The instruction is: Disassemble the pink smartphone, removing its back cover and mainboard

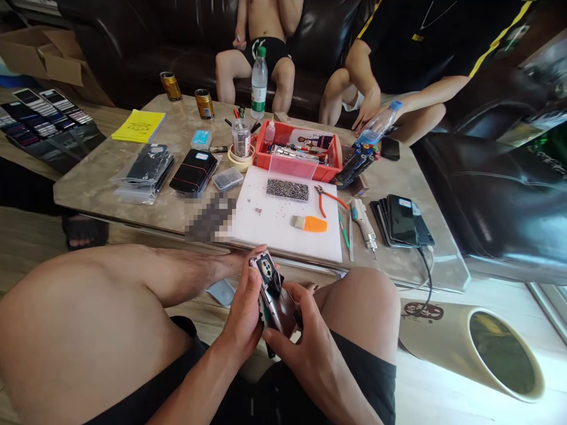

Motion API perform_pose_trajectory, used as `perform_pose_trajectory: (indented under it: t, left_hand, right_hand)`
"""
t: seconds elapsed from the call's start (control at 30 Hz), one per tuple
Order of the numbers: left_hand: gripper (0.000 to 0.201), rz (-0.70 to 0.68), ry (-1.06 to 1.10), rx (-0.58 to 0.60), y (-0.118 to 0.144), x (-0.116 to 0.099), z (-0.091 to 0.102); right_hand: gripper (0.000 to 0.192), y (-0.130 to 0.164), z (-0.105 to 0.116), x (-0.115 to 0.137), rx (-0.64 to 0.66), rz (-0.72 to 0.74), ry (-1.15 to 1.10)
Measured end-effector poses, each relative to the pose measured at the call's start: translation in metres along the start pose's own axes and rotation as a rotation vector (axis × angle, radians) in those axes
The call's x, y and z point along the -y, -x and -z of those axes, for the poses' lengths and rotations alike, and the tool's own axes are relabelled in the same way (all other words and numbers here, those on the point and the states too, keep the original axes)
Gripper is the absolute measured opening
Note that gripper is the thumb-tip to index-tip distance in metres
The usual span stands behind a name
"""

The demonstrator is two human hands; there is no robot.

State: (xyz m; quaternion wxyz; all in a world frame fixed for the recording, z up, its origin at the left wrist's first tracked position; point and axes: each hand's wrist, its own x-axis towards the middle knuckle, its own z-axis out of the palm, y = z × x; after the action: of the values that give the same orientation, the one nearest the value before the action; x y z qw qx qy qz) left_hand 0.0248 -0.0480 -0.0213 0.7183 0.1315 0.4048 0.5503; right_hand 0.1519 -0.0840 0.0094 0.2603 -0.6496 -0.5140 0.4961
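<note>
Between my knees, in front of the table edge, I hold an opened smartphone (279, 307) tilted in both hands. My left hand (245, 310) wraps its left side, thumb near the top by the round camera part. My right hand (305, 330) grips the lower right side, thumb low and fingers on the far edge. A dark piece stands up from the phone's middle; what it is I cannot make out. On the white mat (252, 236) beyond lie an orange-handled brush (312, 224), cutting pliers (328, 198) and a box of screws (287, 189).
A red tool bin (261, 154) stands behind the mat. Right of it lie an electric screwdriver (363, 224) and stacked phones (401, 218). Bagged phones (148, 168) and a banded phone stack (194, 170) are left. Two people sit opposite. A bin (443, 336) stands at right.
</note>
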Motion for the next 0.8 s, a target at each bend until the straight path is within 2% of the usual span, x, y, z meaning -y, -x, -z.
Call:
perform_pose_trajectory:
  t: [0.07, 0.23, 0.3, 0.43, 0.53, 0.8]
  left_hand:
    - [0.065, -0.016, -0.068, -0.016, -0.001, 0.002, 0.0]
    - [0.067, -0.018, -0.195, -0.079, -0.001, 0.006, -0.005]
    - [0.067, 0.005, -0.222, -0.079, -0.001, 0.007, -0.007]
    - [0.077, 0.086, -0.321, -0.04, -0.002, 0.01, -0.014]
    - [0.082, 0.092, -0.345, -0.039, -0.007, 0.012, -0.019]
    - [0.052, -0.054, -0.342, -0.178, -0.037, 0.017, -0.029]
  right_hand:
    - [0.065, 0.0, -0.001, 0.004, -0.035, 0.066, 0.15]
    - [0.061, 0.0, 0.0, 0.009, 0.018, 0.212, 0.369]
    - [0.063, -0.003, 0.002, 0.011, 0.025, 0.195, 0.499]
    - [0.043, -0.017, 0.009, 0.018, 0.07, 0.131, 0.75]
    - [0.039, -0.032, 0.015, 0.026, 0.056, 0.13, 0.867]
    - [0.029, -0.068, 0.02, 0.035, 0.033, 0.061, 0.948]
